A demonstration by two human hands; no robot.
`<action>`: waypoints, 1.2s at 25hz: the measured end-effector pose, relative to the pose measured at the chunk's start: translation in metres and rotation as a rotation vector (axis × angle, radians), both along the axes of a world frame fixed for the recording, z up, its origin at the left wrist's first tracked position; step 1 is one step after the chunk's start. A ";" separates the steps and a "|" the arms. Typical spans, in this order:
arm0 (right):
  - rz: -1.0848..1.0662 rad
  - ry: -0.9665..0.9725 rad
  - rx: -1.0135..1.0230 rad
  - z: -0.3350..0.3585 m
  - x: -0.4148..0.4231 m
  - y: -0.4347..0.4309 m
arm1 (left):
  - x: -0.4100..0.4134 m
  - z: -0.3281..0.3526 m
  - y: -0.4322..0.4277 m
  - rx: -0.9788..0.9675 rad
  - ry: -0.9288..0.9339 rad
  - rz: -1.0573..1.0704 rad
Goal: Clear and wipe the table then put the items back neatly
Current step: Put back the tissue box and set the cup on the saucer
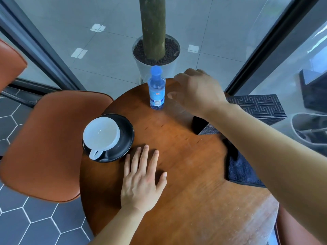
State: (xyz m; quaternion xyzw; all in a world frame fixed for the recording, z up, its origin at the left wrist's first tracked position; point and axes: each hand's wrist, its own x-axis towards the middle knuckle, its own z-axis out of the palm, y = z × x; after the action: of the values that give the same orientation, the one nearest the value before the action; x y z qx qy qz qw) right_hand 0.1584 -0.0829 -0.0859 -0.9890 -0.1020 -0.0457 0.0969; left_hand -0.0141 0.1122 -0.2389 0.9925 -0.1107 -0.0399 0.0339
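Note:
A round wooden table (185,174) fills the middle of the head view. At its far edge a clear water bottle (156,91) with a blue cap stands upright. A white cup (101,134) sits on a black saucer (126,137) at the left edge. A dark blue cloth (242,168) lies folded at the right edge. A black patterned box (258,106) stands at the right, partly behind my forearm. My left hand (143,177) rests flat on the wood beside the saucer. My right hand (196,92) hovers just right of the bottle, fingers loosely spread, holding nothing.
An orange chair (51,144) stands close against the table's left side. Another orange seat (10,64) is at the far left. Behind the table is a white planter (141,68) with a tree trunk, beyond glass panels with dark frames (261,55).

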 end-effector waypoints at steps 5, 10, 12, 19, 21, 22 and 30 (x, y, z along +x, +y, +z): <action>-0.184 -0.173 0.080 0.002 -0.036 -0.069 | 0.002 0.000 0.000 -0.024 0.001 0.004; -0.319 -0.101 0.095 -0.015 -0.060 -0.123 | 0.002 0.004 -0.005 -0.021 0.035 0.005; -0.400 -0.077 0.114 -0.019 -0.065 -0.142 | 0.011 0.020 -0.022 -0.068 0.060 -0.024; -0.621 0.168 0.182 -0.022 -0.073 -0.178 | 0.091 0.119 -0.128 -1.045 0.386 0.432; -0.703 0.209 0.305 -0.020 -0.072 -0.181 | 0.111 0.130 -0.147 -1.158 0.521 0.508; -0.728 0.233 0.377 -0.020 -0.073 -0.180 | 0.115 0.133 -0.154 -1.179 0.578 0.508; -0.721 0.036 0.773 -0.015 -0.099 -0.150 | 0.100 0.121 -0.134 -1.333 0.426 0.533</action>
State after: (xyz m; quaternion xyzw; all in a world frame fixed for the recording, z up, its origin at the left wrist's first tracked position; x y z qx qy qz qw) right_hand 0.0590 -0.2330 -0.1009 -0.8540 0.2704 -0.0936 0.4344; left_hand 0.0863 -0.0221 -0.1177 0.7256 0.1417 -0.1463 0.6573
